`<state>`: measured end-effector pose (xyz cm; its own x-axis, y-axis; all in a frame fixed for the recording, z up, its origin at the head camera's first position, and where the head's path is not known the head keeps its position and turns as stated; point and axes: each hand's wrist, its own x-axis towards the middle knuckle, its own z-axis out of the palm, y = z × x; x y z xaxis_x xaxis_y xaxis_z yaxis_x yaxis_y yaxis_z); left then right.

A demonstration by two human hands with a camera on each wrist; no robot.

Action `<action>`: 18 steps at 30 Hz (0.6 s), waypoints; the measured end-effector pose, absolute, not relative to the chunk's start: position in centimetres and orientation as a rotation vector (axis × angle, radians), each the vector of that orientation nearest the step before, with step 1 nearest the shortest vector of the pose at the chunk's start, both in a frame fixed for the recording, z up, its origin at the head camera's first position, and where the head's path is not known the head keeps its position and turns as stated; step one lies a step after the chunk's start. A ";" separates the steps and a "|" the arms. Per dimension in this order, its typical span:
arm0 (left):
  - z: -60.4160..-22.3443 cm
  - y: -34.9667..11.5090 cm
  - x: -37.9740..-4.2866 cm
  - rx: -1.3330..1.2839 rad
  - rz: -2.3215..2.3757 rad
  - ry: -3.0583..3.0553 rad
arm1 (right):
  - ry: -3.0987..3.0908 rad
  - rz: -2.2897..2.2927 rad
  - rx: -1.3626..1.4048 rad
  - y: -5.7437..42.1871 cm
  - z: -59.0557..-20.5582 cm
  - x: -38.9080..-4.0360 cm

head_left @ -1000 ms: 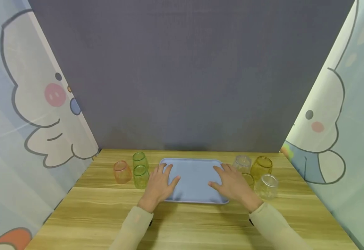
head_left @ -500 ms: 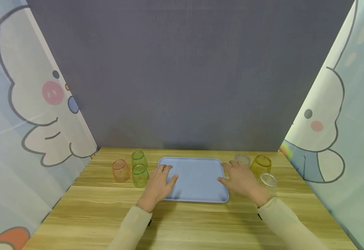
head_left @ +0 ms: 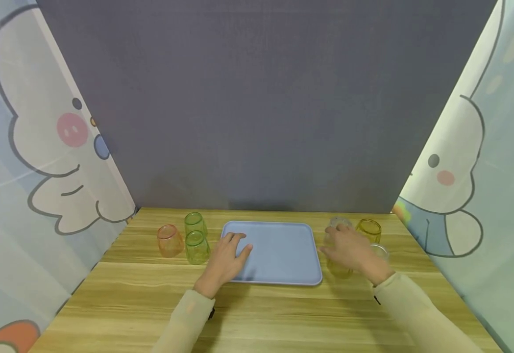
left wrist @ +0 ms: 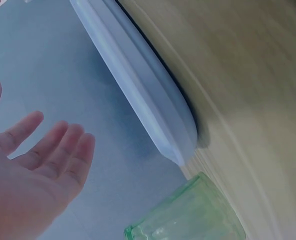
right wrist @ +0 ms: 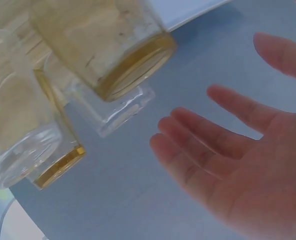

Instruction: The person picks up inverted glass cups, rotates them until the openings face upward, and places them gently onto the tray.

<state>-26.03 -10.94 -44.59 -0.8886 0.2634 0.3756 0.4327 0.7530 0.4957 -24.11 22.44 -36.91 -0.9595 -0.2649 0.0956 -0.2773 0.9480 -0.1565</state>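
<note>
Left fingers [left wrist: 80, 159] over tray edge [left wrist: 140, 90], right fingers [right wrist: 210, 134] beyond, near glasses [right wrist: 105, 47]

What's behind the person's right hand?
From the head camera, parts of a near yellow glass, far yellow glass, near clear glass and far clear glass show; the right hand and wrist cover other parts.

"What's on the wood-grain counter [head_left: 261, 314]?"
"A blue tray [head_left: 279, 255]; at its nine o'clock, one orange glass [head_left: 170, 241] and two green glasses [head_left: 198, 249]."
"And at three o'clock?"
"Two amber glasses [right wrist: 100, 47] and two clear glasses [right wrist: 20, 110], partly hidden."
</note>
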 end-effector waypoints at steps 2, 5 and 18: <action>-44.6 -10.8 -26.0 -0.549 -0.881 -2.662 | -3.033 0.264 0.420 22.7 -36.9 -24.2; -44.5 -10.5 -25.9 -0.545 -0.929 -2.655 | -3.039 0.279 0.425 23.1 -36.8 -24.3; -44.4 -9.4 -25.9 -0.521 -1.225 -2.621 | -3.075 0.337 0.414 24.6 -37.6 -24.9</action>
